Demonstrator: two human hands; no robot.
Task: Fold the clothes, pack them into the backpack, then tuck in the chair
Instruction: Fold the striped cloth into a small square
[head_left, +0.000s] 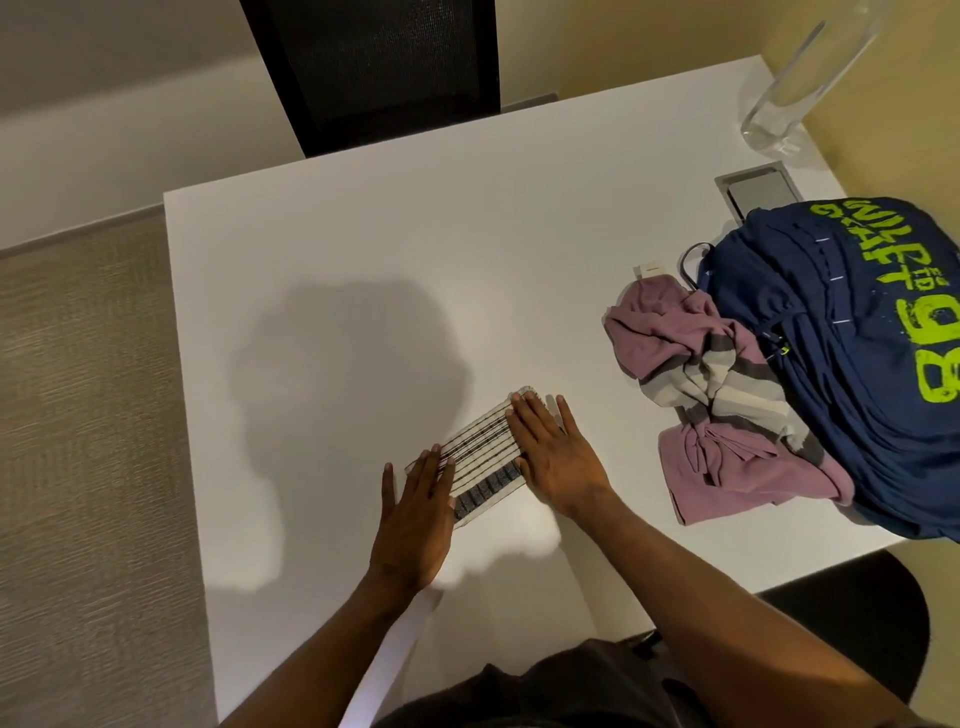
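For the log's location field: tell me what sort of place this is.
Probably an office or meeting room: a white rectangular table with a grey metal cable hatch set into its top, and a black mesh-backed chair on its far side.

At the table (363, 260) right edge, backpack (857, 364) ran out of view rightward. Far right corner: clear vessel (795, 88) lost its top. 2 ends of striped cloth (480, 452) lay hidden under left hand (415, 519) and right hand (556, 457). Part of purple garment (727, 478) sat buried under backpack.
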